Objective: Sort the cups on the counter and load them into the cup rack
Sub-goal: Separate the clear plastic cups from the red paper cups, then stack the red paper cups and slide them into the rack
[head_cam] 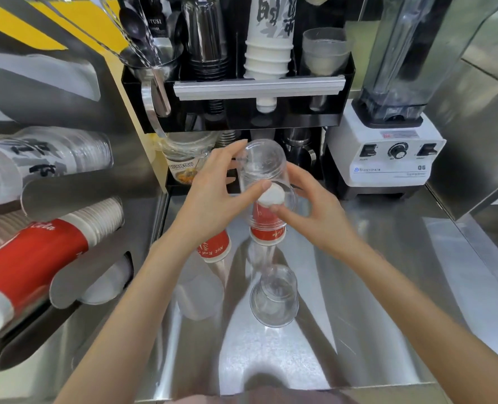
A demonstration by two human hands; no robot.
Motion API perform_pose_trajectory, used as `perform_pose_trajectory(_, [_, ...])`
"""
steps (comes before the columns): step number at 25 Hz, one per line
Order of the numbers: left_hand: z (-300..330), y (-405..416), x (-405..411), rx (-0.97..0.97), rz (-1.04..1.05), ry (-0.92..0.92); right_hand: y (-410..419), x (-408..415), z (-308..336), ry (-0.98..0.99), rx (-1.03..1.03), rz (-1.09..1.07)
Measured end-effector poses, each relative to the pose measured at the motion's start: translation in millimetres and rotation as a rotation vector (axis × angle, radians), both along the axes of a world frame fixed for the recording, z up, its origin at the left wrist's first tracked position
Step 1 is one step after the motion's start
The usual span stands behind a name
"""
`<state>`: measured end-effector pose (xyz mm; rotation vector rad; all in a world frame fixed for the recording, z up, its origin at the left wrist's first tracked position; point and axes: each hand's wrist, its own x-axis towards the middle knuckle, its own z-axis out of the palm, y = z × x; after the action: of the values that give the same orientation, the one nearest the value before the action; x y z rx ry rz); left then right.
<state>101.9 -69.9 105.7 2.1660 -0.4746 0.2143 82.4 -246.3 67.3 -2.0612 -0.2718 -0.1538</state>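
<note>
Gripping a clear cup [263, 167] upturned above the counter [373, 258]: left hand [212, 199] curled round its left side, right hand [309, 211] pinching its rim, red cup [266, 225] beneath. Lying nearer, another clear cup [275, 295]; cup rack [75, 196] at left.

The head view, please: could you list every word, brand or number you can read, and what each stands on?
"QS": blender base.
"Cola": red paper cups in the rack.
"Net Red": red cup on the counter.
"TUSI", partly cut off: black sleeve, top shelf.
Too blurred: the blender's blue brand, the white cups' brush characters, the packet label.
</note>
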Motion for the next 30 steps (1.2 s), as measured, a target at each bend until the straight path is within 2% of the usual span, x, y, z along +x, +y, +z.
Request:
perform_pose_trajectory(5, [-9.7, -2.8, -25.1, -0.024, -0.061, 0.058, -3.8, -32.3, -13.3, 0.025, 0.041, -0.017])
perform_pose_trajectory(19, [-97.1, -8.8, -63.7, 0.016, -0.113, 0.317, -7.9, -76.8, -97.0, 0.318, -0.028, -0.04])
perform_pose_trajectory(30, [-126.7, -16.3, -57.9, 0.151, -0.132, 0.326, -2.4, -76.0, -127.8, 0.416, -0.061, -0.074])
